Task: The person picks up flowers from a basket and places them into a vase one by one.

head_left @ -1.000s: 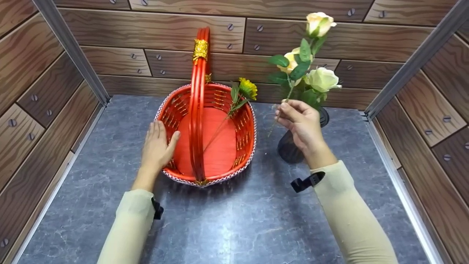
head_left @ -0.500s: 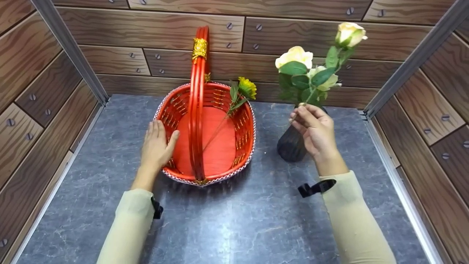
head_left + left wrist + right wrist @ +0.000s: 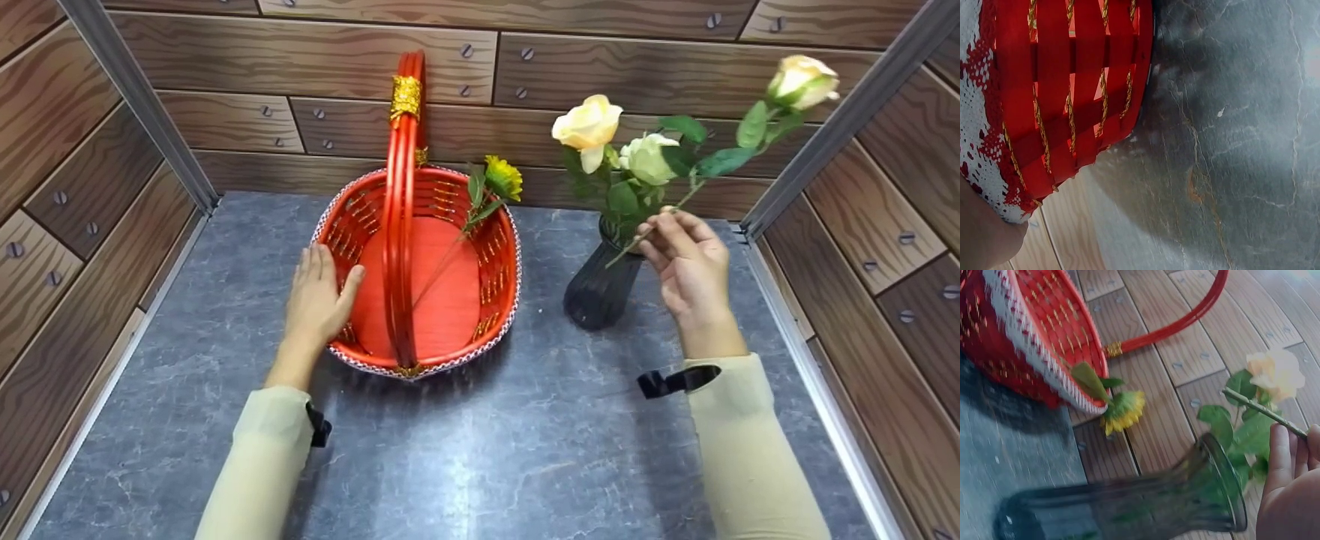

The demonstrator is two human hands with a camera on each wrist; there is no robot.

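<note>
My right hand (image 3: 696,270) pinches the stem (image 3: 1264,410) of a pale peach rose (image 3: 799,82) between thumb and fingers. Its bloom leans to the upper right, and the cut end points down left, in front of the neck of a dark glass vase (image 3: 596,296). A peach rose (image 3: 589,124) and a greenish-white rose (image 3: 649,159) stand in that vase. On the left rim of a red handled basket (image 3: 469,356) rests my left hand (image 3: 315,296), fingers straight, thumb on the inner side. A yellow flower (image 3: 504,178) leans inside the basket, its head over the far right rim.
Wood-patterned panels (image 3: 247,60) with metal corner posts (image 3: 142,105) enclose the grey marbled tabletop (image 3: 450,465) at the back and both sides. The basket's tall handle (image 3: 401,225) arches over its middle.
My right hand has moved right, carrying the rose across the vase, and the stem has tilted further right. The vase's roses show more fully. My left hand stays on the basket rim.
</note>
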